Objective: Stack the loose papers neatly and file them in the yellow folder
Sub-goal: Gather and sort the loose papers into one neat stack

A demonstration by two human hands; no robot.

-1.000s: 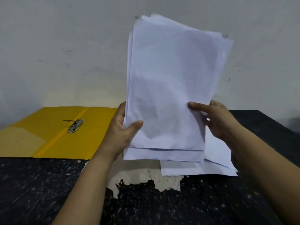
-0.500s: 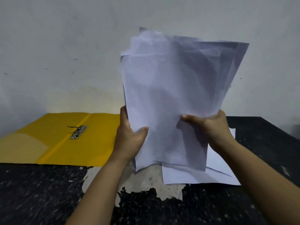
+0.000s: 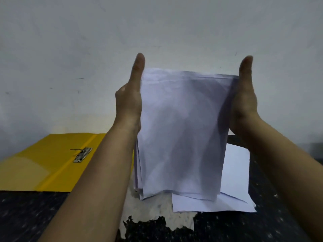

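Since a second ago I see left hand (image 3: 130, 100) and right hand (image 3: 243, 103) gone flat-fingered, pressing the paper stack (image 3: 181, 133) upright, just right of the open yellow folder (image 3: 43, 165): squaring edges, filing pending.

I see the left hand (image 3: 130, 98) and right hand (image 3: 244, 100) pressing flat against the sides of an upright stack (image 3: 181, 133), above loose sheets (image 3: 234, 189); an open folder (image 3: 43, 170) lies left.
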